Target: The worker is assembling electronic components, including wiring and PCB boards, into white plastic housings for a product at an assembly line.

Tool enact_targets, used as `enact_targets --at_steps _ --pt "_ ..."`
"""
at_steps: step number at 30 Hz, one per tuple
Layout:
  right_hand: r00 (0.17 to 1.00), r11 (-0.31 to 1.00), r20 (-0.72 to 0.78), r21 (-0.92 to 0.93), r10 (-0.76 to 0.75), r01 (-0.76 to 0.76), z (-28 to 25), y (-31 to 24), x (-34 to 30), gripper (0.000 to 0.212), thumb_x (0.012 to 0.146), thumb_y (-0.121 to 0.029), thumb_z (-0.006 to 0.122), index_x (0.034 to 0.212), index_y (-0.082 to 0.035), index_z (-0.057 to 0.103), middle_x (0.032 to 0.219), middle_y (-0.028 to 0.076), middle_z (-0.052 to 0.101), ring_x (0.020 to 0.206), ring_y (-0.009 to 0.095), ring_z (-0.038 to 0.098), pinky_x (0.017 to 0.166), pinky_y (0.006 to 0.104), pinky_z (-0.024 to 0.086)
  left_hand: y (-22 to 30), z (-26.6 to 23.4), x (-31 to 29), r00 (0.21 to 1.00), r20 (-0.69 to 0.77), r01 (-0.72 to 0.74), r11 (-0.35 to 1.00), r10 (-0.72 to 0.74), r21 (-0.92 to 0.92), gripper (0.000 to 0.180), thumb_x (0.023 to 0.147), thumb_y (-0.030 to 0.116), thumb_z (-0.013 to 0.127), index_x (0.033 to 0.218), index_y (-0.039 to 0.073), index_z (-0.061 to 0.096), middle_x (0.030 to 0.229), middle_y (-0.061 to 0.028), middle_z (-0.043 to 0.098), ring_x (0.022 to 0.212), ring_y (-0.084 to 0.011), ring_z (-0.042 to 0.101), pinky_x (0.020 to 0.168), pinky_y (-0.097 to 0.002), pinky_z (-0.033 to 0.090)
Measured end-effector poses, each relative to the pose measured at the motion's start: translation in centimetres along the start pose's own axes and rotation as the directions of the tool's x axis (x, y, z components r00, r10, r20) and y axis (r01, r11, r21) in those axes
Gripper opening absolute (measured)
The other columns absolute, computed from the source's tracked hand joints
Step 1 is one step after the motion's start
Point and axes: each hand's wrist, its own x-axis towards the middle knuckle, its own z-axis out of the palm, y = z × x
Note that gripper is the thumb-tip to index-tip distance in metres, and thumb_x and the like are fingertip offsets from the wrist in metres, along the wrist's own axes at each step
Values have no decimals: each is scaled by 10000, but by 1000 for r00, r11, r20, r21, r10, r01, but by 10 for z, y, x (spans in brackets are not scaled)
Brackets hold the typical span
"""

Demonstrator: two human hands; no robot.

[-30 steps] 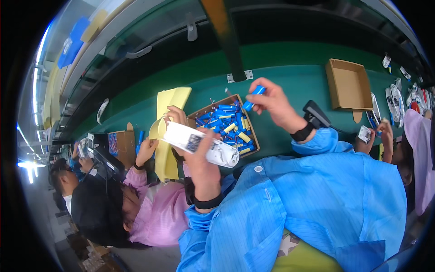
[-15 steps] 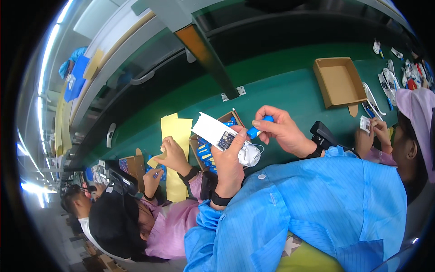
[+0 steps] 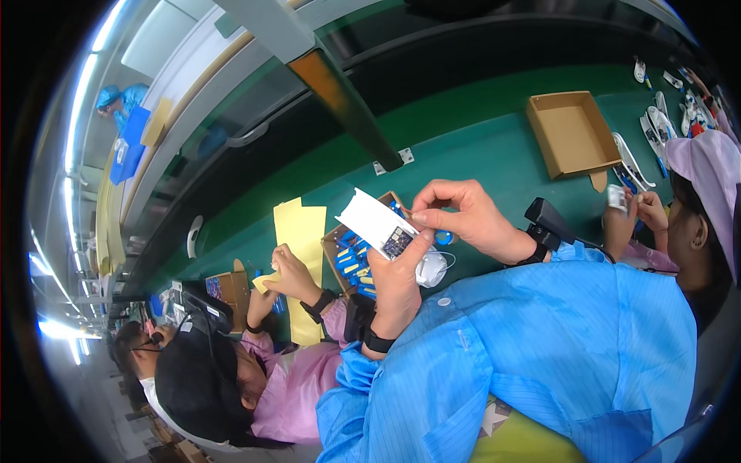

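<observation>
My left hand [image 3: 395, 289] grips a white plastic housing [image 3: 369, 218], tilted, its open side showing a dark circuit board [image 3: 397, 242]. A rounded white part [image 3: 431, 270] with a thin wire loop hangs beside that hand. Over the housing's right edge is my right hand [image 3: 482, 224], thumb and forefinger pinched together there. A blue cylindrical battery [image 3: 443, 237] shows beneath its palm, held by the curled fingers. What the fingertips pinch is too small to make out. Partly hidden behind the housing, a cardboard box [image 3: 331, 248] contains several blue batteries [image 3: 351, 266].
Yellow sheets [image 3: 302, 239] lie on the green bench [image 3: 478, 158] left of the box. A co-worker's hands [image 3: 289, 279] work there; another's hands [image 3: 625, 216] are at right. An open cardboard box [image 3: 575, 139] and white casings [image 3: 631, 162] sit farther right. A metal post [image 3: 347, 100] rises ahead.
My right hand has moved left, bringing its fingertips to the housing's edge; the battery has shifted from the fingertips to under the palm. The housing has moved slightly right.
</observation>
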Motion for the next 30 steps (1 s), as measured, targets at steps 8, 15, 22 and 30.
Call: enact_targets --at_steps 8,15,22,30 --pt "957 971 -175 17 -232 238 2 -32 -15 39 891 -49 546 880 -12 545 778 37 571 697 102 563 617 243 452 11 -23 20 998 -40 32 916 -52 -400 446 940 431 451 991 -1 547 910 -122 589 863 -245 573 810 -385 471" --pt "938 840 101 -419 -333 344 30 -15 -15 76 852 -52 576 918 -16 566 857 134 569 722 305 583 624 360 479 13 -15 25 999 -17 -36 922 32 -386 526 943 459 407 1021 -41 552 1016 -197 608 1019 -359 572 917 -464 449" --pt "951 732 11 -635 -309 245 32 -16 -18 71 821 -44 588 885 -24 567 862 116 556 733 296 602 590 380 494 18 -10 20 998 -52 -9 856 -21 -516 534 952 462 365 1012 -39 539 1040 -217 586 1035 -375 547 971 -478 389" --pt "869 536 27 -778 -494 329 36 -9 -19 63 788 -41 611 816 -27 556 768 93 542 677 260 598 531 363 479 23 -12 13 997 -54 11 818 -51 -575 499 940 453 402 1008 -21 543 1027 -205 595 1032 -377 548 958 -483 394"
